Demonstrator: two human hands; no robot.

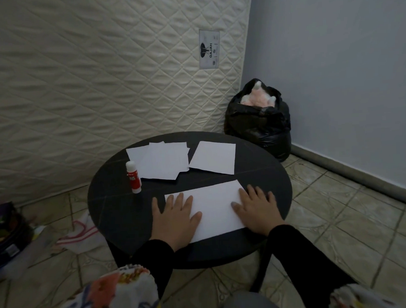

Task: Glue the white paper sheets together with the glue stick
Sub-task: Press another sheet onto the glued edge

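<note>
Both grips lie flat, fingers straight: left hand and right hand press my near paper sheet onto the worktop. Glue stick stands upright beside the loose sheets.

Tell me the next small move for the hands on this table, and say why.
Probably lift the left hand and reach for the glue stick. Both hands lie flat on the near sheet, the right hand can hold it, and the capped stick stands untouched just left of it.

Matt white paper sheets, dark smooth tabletop w/ slight sheen, glossy plastic glue stick
</note>
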